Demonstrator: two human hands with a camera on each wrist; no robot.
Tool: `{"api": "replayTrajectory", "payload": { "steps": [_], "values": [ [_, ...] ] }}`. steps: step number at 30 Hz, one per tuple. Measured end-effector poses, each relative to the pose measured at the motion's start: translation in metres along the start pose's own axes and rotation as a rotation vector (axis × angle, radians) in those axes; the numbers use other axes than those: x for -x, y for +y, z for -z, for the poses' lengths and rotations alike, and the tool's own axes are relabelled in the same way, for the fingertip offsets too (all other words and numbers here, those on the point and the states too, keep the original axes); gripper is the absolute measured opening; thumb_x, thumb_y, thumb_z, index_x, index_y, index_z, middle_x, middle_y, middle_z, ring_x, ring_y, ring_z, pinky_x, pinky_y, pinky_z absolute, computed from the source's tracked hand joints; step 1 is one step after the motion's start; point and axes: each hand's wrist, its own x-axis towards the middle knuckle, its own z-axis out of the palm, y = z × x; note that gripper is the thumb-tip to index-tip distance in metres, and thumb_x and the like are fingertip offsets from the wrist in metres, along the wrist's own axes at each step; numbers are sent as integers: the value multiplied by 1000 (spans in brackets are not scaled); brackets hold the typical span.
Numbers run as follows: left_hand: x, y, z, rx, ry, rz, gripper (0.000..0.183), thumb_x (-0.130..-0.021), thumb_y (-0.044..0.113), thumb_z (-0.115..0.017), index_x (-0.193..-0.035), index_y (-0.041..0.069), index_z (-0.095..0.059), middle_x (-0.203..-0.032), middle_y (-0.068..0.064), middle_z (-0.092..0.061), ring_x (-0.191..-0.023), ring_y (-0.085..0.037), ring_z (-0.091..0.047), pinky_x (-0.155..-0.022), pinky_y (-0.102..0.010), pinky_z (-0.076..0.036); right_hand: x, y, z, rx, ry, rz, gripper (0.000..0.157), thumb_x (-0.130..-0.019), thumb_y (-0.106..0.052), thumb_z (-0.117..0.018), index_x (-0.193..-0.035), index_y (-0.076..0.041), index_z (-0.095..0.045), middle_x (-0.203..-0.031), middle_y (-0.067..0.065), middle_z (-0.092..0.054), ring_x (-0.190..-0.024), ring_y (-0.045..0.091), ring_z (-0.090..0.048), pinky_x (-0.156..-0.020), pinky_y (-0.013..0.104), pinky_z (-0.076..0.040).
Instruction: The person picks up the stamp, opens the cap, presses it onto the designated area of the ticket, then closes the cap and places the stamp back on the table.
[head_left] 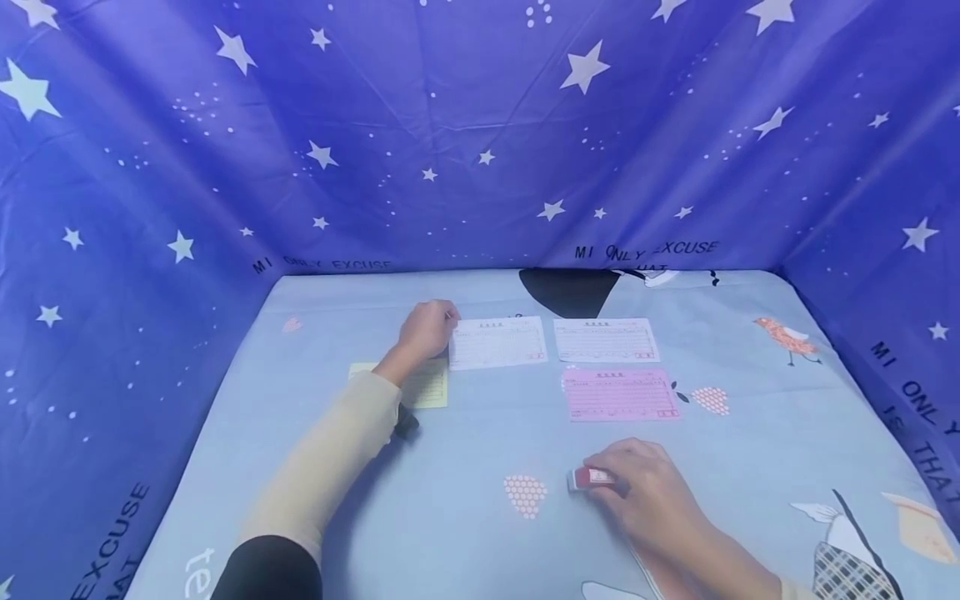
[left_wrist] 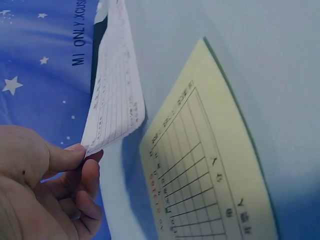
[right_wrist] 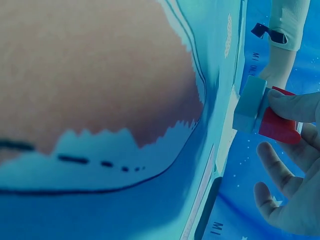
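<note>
At the table's (head_left: pixel 480 450) far side, left of centre, left grip (head_left: pixel 425 329) (bare hand) pinches the first white slip (head_left: pixel 498 343) between thumb and fingers. Slip runs out toward 3 o'clock from the grip, held by its 10 o'clock corner; left wrist view shows the pinched end raised and tilted off the cloth, shadow underneath.

Yellow slip (head_left: pixel 433 386) at 6 o'clock from left grip, flat, partly covered by the forearm, not held. Dark strap (head_left: pixel 406 423) on the left sleeve, just beside the yellow slip's near edge.

Second white slip (head_left: pixel 606 342) at 3 o'clock from the first, narrow gap between. Pink slip (head_left: pixel 621 395) at 6 o'clock from the second white one, just beside it.

Right grip (head_left: pixel 648 492) nearer the person, grasping a red-sleeved eraser-like block (head_left: pixel 587 477) between thumb and fingers; block's pale end sticks out toward 9 o'clock. Can't tell if the block touches the table. Pink slip at about 12 o'clock from right grip, apart from it. Strawberry print (head_left: pixel 525 496) at 9 o'clock, past the block. Starry blue curtain (head_left: pixel 450 100) at 12 o'clock behind everything.
</note>
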Motion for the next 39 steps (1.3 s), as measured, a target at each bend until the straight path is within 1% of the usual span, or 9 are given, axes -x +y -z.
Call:
{"api": "replayTrajectory", "payload": {
  "steps": [7, 14, 19, 23, 25, 27, 32, 35, 39],
  "values": [
    [-5, -3, -7, 25, 27, 15, 16, -98, 9, -60, -104, 9, -74, -107, -9, -73, -99, -29, -66, -89, -47, -52, 0, 0, -3, 0, 7, 3, 40, -59, -9, -93, -94, -18, -77, -89, -15, -70, -88, 10, -64, -87, 33, -41],
    [-9, -3, -12, 34, 4, 14, 16, -99, 11, -60, -107, 9, -74, -113, -10, -72, -107, -29, -65, -98, -47, -49, 0, 1, -6, -15, 15, 11, 40, -59, -9, -93, -94, -18, -76, -89, -15, -70, -88, 10, -64, -87, 33, -41],
    [-8, -3, -13, 33, -10, 22, 16, -100, 13, -60, -107, 10, -74, -113, -9, -72, -106, -28, -65, -97, -46, -49, 1, 3, -8, -27, 7, 11, 36, -62, -11, -91, -94, -17, -76, -89, -15, -70, -88, 10, -64, -89, 32, -39],
    [-4, -9, -12, 62, -17, -8, 20, -101, 18, -59, -113, 9, -72, -114, -9, -71, -106, -28, -64, -97, -45, -49, 1, 4, -9, -26, 4, 11, 36, -62, -11, -91, -94, -18, -76, -89, -15, -71, -89, 10, -64, -88, 32, -40],
    [1, -16, -9, 75, -34, -30, 23, -101, 20, -59, -117, 7, -70, -116, -10, -69, -108, -28, -63, -100, -46, -48, 1, 3, -9, -22, -1, 8, 37, -61, -10, -92, -94, -18, -76, -89, -15, -70, -88, 10, -64, -88, 33, -40],
    [10, -24, -2, 56, -64, -49, 26, -100, 21, -61, -120, 6, -68, -119, -11, -68, -112, -29, -61, -102, -47, -46, 0, 2, -9, -14, -8, 3, 38, -61, -10, -92, -94, -18, -76, -89, -16, -70, -89, 9, -63, -87, 34, -41],
    [40, -54, 24, -85, -144, -61, 27, -98, 17, -64, -121, 4, -69, -118, -15, -67, -114, -34, -60, -103, -53, -45, -2, 1, -8, -1, -7, 5, 40, -60, -8, -93, -95, -18, -77, -89, -15, -70, -88, 9, -63, -85, 37, -44],
    [57, -75, 40, -183, -157, -23, 28, -97, 16, -63, -120, 2, -70, -117, -18, -68, -113, -38, -60, -100, -56, -46, -3, 2, -8, -2, -1, 11, 41, -59, -7, -93, -95, -18, -77, -89, -15, -71, -87, 9, -64, -84, 37, -45],
    [73, -100, 57, -235, -157, 79, 33, -95, 19, -65, -120, -1, -69, -121, -23, -66, -116, -44, -58, -98, -61, -45, -2, 3, -8, -3, -2, 10, 42, -58, -7, -94, -95, -18, -77, -89, -15, -70, -87, 9, -63, -83, 38, -46]
  ]
}}
